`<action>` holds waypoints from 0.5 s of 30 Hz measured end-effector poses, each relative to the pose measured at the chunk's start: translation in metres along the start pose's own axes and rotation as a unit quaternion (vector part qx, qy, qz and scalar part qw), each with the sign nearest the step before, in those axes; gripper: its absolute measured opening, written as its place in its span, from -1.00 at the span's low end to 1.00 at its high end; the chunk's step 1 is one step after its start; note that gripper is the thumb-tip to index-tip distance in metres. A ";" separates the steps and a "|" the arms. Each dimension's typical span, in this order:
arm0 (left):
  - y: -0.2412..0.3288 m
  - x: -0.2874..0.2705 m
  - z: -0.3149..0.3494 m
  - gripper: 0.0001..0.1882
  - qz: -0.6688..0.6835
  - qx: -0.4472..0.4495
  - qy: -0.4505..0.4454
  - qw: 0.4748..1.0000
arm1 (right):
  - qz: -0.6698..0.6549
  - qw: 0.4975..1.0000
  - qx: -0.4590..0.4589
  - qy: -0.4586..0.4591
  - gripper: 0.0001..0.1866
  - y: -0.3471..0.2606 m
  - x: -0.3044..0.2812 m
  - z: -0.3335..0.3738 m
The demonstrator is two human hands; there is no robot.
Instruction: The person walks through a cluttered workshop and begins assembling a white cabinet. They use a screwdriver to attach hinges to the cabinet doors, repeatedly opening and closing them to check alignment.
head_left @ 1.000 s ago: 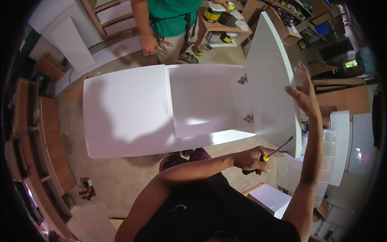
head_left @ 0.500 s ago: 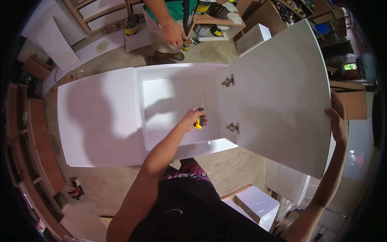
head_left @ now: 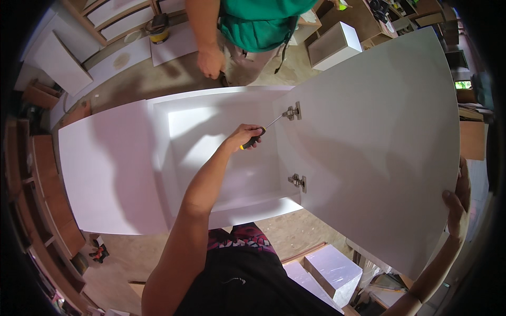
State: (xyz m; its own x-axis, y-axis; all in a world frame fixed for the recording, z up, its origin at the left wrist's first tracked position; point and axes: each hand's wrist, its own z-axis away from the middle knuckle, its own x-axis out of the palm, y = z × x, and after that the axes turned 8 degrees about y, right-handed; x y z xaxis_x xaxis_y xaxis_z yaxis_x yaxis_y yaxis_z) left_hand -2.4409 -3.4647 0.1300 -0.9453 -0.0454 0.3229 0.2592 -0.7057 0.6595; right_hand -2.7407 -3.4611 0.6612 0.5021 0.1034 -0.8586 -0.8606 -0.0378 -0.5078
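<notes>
My left hand is wrapped round the yellow-and-black handle of a screwdriver. The screwdriver's thin shaft slants up to the right, its tip at the upper metal hinge. A second hinge sits lower on the same side. Both join a white cabinet door to a white cabinet, which lies with its hollow side up. The door stands swung open to the right. My right hand grips the door's outer edge, thumb on the near face and fingers partly hidden behind it.
Beyond the cabinet stands a person in a green shirt, their hand low beside a dark object. A closed white door covers the cabinet's left part. White boxes lie at my lower right, wooden frames along the left.
My left hand has brought the screwdriver up to the upper hinge and tilted it rightward. My right hand and the door edge sit further right. The other person has come closer to the cabinet.
</notes>
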 end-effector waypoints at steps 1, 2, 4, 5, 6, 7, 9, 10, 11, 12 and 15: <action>0.002 -0.001 -0.002 -0.67 -0.001 -0.002 -0.002 1.000 | 0.007 1.000 -0.004 0.006 -0.07 0.002 -0.001 -0.001; 0.004 -0.003 -0.004 -0.67 -0.003 -0.005 -0.003 1.000 | 0.013 1.000 -0.008 0.011 -0.06 0.005 -0.002 -0.001; 0.006 -0.005 -0.007 -0.68 -0.009 -0.006 -0.007 1.000 | 0.033 0.999 -0.007 0.034 -0.04 0.011 -0.004 0.001; 0.008 -0.006 -0.008 -0.68 -0.013 -0.005 -0.010 1.000 | 0.046 0.998 -0.002 0.051 -0.03 0.014 -0.004 0.002; 0.009 -0.007 -0.009 -0.68 -0.018 -0.004 -0.013 1.000 | 0.059 0.996 0.003 0.069 -0.02 0.017 -0.006 0.002; 0.010 -0.008 -0.011 -0.68 -0.024 -0.004 -0.018 1.000 | 0.078 0.996 0.008 0.048 0.01 0.017 -0.009 0.002; 0.012 -0.009 -0.014 -0.68 -0.036 -0.006 -0.029 0.999 | 0.114 0.993 0.019 0.008 0.06 0.015 -0.019 0.002; 0.017 -0.012 -0.011 -0.68 -0.030 -0.013 -0.025 0.999 | 0.106 0.994 0.013 0.028 0.08 0.034 -0.024 0.000; 0.016 -0.013 -0.016 -0.68 -0.020 -0.025 -0.040 0.999 | 0.114 0.992 0.019 0.051 0.11 0.040 -0.027 0.004; 0.016 -0.014 -0.020 -0.68 -0.010 -0.037 -0.055 0.998 | 0.122 0.990 0.027 0.059 0.13 0.038 -0.028 0.007; 0.014 -0.031 -0.039 -0.63 0.080 -0.143 -0.111 0.980 | 0.105 0.992 0.019 0.063 0.14 0.042 -0.026 0.005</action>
State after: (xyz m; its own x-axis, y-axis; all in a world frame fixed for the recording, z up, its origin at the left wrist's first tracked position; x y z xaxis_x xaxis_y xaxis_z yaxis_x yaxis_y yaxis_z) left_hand -2.4153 -3.5009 0.1030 -0.8223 -0.0393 0.5677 0.3053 -0.8724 0.3818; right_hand -2.7908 -3.4608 0.6624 0.3158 -0.0273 -0.9484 -0.9488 -0.0070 -0.3157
